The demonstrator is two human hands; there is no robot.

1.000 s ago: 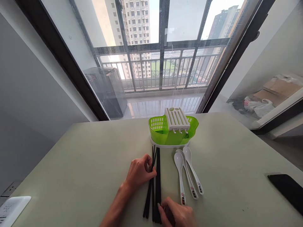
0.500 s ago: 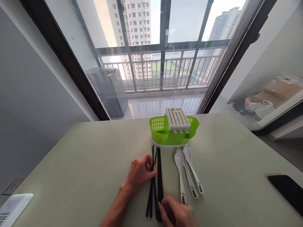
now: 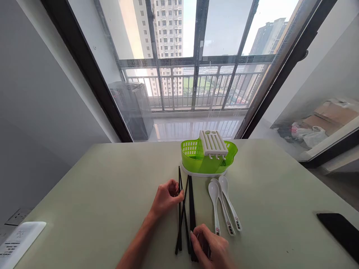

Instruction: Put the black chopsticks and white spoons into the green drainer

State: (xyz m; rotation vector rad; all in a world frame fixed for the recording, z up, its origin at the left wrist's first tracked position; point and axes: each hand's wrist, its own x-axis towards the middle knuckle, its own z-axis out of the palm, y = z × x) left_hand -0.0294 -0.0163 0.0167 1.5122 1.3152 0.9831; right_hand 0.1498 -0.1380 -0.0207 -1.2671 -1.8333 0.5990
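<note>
Thin black chopsticks lie loosely crossed on the table in front of me, and my left hand has its thumb and forefinger closed around their upper part. Just to their right, more black chopsticks rest side by side in a tight row. At the lower end of that row is my right hand, its fingers curled and pressed against the row's right edge. Three white spoons with printed handles lie right of the chopsticks, bowls pointing away. Behind them stands a green cutlery basket with a white slotted rack.
A black flat object lies at the table's right edge, and a white printed item at the left. Beyond the pale green table is a glass window with a balcony railing.
The loose chopsticks by my left hand have shifted and cross differently, with one upper end further left and forward. My right hand stays at the row's lower end. The view has tilted slightly.
</note>
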